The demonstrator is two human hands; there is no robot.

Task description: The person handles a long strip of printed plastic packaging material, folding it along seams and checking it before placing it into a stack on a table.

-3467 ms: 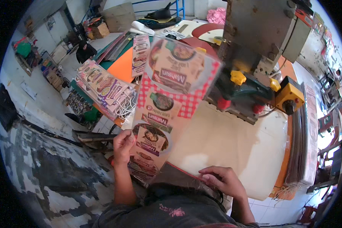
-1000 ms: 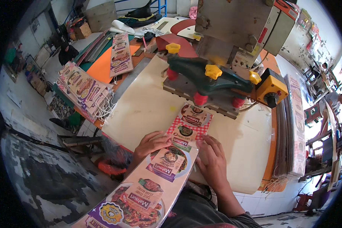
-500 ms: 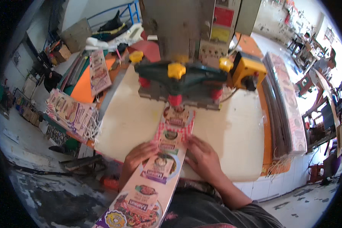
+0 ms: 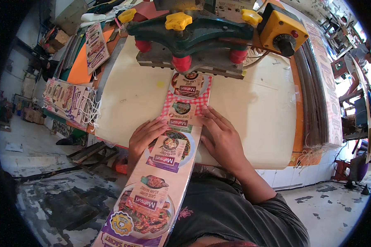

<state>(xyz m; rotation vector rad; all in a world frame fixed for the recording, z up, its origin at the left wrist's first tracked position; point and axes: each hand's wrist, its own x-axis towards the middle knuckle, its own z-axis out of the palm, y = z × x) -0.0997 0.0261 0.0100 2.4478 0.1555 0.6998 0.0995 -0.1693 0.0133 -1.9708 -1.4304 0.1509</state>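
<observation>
A long printed cardboard strip with food pictures and a red-checked patch runs from the lower left up to the press head. Its far end meets the near edge of the metal plate; whether it reaches beneath cannot be seen. My left hand holds the strip's left edge, fingers together on its face. On the opposite edge, a little farther forward, my right hand grips it between thumb and fingers. Above the plate is a dark green bracket with yellow star knobs and red collars.
A pale worktable sheet lies under the strip. Tied stacks of printed strips stand at left and right. Another printed strip lies on orange board. A yellow control box with a black dial hangs beside the press.
The view has tipped downward, so the press, strip and hands appear higher in the picture. Both hands keep about the same places on the strip.
</observation>
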